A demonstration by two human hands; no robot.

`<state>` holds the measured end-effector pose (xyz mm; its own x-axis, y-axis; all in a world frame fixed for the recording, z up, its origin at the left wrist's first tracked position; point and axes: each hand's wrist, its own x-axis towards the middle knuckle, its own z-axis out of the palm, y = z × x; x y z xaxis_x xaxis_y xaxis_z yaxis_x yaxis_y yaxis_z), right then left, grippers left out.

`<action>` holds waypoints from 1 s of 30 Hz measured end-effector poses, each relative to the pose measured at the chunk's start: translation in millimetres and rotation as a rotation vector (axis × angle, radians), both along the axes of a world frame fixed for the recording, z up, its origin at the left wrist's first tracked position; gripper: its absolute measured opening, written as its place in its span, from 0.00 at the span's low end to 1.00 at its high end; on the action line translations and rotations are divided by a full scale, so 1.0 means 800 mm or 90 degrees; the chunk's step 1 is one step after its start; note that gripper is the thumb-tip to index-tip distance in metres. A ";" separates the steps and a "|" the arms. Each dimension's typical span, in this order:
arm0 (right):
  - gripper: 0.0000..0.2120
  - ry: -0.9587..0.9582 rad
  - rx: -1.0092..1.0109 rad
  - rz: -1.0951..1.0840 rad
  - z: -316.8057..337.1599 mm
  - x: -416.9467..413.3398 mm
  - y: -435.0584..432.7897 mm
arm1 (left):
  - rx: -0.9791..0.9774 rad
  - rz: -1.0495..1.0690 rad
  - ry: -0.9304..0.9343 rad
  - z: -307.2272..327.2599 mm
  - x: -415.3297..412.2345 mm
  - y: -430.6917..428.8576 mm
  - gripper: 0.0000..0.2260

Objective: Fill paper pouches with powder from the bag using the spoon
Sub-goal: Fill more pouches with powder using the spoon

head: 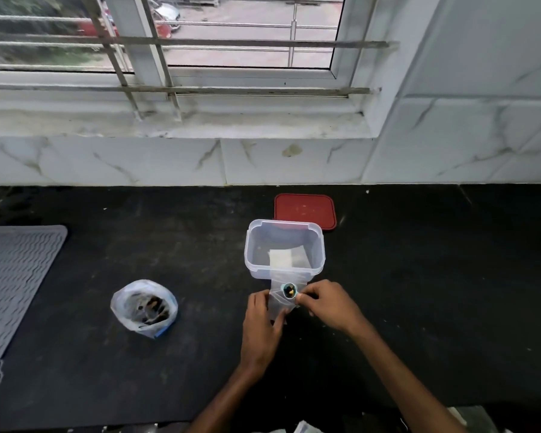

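Your left hand (260,320) grips the pouch (278,304), its long axis pointing away from you toward the tub (253,245). Your right hand (325,303) pinches the spoon (289,290), bowl up, above the pouch.

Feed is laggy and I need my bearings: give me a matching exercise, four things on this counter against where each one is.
Things:
1. red lid
2. powder bag
3. spoon
4. grey mat

Places:
A. far left edge of the counter
B. in the right hand, over the pouch
C. behind the clear container
D. left of the pouch, standing open

Pairs: 1-C, 2-D, 3-B, 4-A
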<state>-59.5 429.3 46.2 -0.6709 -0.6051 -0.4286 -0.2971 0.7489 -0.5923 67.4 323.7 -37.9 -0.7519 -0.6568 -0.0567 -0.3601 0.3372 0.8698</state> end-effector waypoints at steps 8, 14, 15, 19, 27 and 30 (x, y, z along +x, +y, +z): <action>0.10 0.317 0.080 0.229 -0.010 0.003 -0.016 | 0.048 0.022 0.055 -0.003 -0.006 0.006 0.13; 0.13 0.328 -0.034 0.212 -0.035 0.010 -0.011 | 0.075 0.044 0.088 0.000 -0.009 0.010 0.13; 0.13 0.341 -0.050 0.201 -0.036 0.011 -0.010 | 0.075 0.043 0.087 -0.003 -0.009 0.010 0.13; 0.10 0.300 -0.135 0.071 -0.035 0.011 -0.006 | 0.072 0.050 0.083 -0.009 -0.006 0.008 0.15; 0.08 0.205 -0.209 -0.112 -0.040 0.005 -0.008 | 0.025 0.025 0.046 -0.011 0.003 -0.002 0.19; 0.08 0.185 -0.204 -0.120 -0.040 0.005 -0.012 | 0.015 0.013 0.040 -0.008 0.008 -0.010 0.21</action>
